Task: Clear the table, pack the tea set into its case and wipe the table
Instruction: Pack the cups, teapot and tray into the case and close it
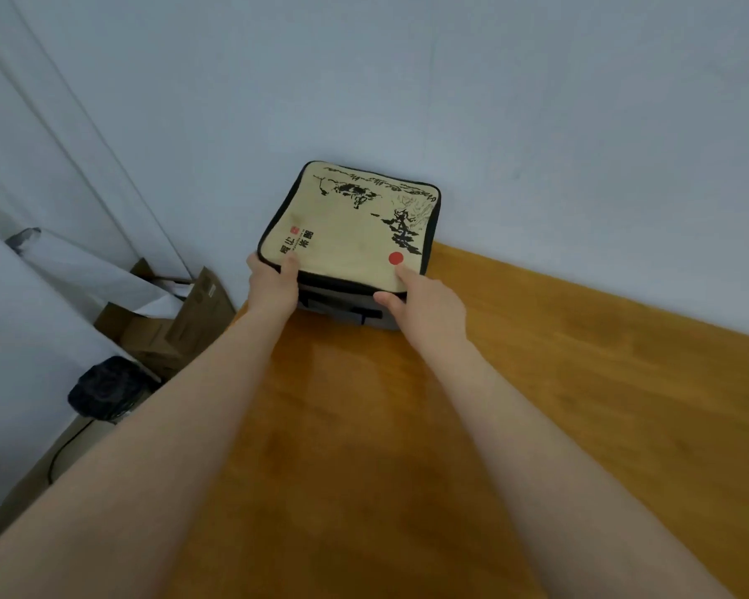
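The tea set case (pixel 355 227) stands at the far left corner of the wooden table (pixel 580 382), against the wall. Its lid is beige with black ink drawings, a red dot and black trim; the body below is grey. The lid looks down on the body. My left hand (pixel 273 287) grips the case's near left corner, thumb on top of the lid. My right hand (pixel 424 304) holds the near right edge, index finger lying on the lid by the red dot. No tea ware or cloth is in view.
A pale wall (pixel 537 123) runs right behind the case. Left of the table, on the floor, stand cardboard boxes (pixel 169 330), a rolled white sheet (pixel 96 270) and a black bin bag (pixel 104 386) with a cable beside it.
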`<action>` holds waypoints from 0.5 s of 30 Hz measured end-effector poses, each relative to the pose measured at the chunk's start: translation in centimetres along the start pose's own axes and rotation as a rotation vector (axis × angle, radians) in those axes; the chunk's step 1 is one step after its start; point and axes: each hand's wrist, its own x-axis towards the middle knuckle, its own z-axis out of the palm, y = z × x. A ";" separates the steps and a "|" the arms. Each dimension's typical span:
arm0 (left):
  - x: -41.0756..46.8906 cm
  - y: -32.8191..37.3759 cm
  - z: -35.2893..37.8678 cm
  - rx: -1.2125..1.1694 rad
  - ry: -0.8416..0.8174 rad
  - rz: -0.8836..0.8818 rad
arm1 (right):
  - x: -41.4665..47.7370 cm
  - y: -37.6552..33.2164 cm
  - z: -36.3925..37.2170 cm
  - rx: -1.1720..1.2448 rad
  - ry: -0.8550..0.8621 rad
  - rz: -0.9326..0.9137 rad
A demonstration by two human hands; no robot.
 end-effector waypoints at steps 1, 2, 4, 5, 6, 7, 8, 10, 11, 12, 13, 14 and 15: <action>0.5 0.1 0.1 0.039 0.005 -0.001 | 0.3 -0.1 -0.1 -0.009 -0.005 -0.002; 0.8 0.2 0.2 0.079 0.011 0.005 | 0.6 -0.1 -0.2 -0.018 -0.005 -0.006; 1.3 0.2 0.2 0.155 0.024 0.025 | 1.2 -0.2 -0.3 -0.032 -0.003 -0.016; 1.5 0.1 0.2 0.193 0.025 0.024 | 1.4 -0.3 -0.3 -0.038 -0.007 -0.018; 1.7 0.1 0.1 0.228 0.025 0.018 | 1.6 -0.4 -0.2 -0.043 -0.008 -0.020; 2.0 0.1 0.0 0.266 0.025 0.011 | 1.7 -0.6 0.1 -0.047 -0.009 -0.020; 2.3 0.2 -0.2 0.314 0.027 0.004 | 1.9 -0.8 0.3 -0.049 -0.008 -0.017; 2.9 0.6 -0.5 0.426 0.041 -0.010 | 2.0 -1.2 0.6 -0.054 -0.003 -0.010; 3.0 0.8 -0.7 0.477 0.045 -0.017 | 2.0 -1.3 0.5 -0.057 -0.002 -0.006; 3.0 1.0 -0.9 0.511 0.040 -0.025 | 2.0 -1.4 0.4 -0.057 -0.008 -0.002; 2.9 1.0 -1.1 0.522 0.028 -0.035 | 1.8 -1.5 0.4 -0.049 -0.026 0.002; 2.6 1.1 -1.2 0.500 0.018 -0.049 | 1.5 -1.5 0.3 -0.038 -0.052 0.000; 2.2 1.1 -1.3 0.452 0.018 -0.062 | 0.9 -1.3 0.5 -0.032 -0.087 -0.001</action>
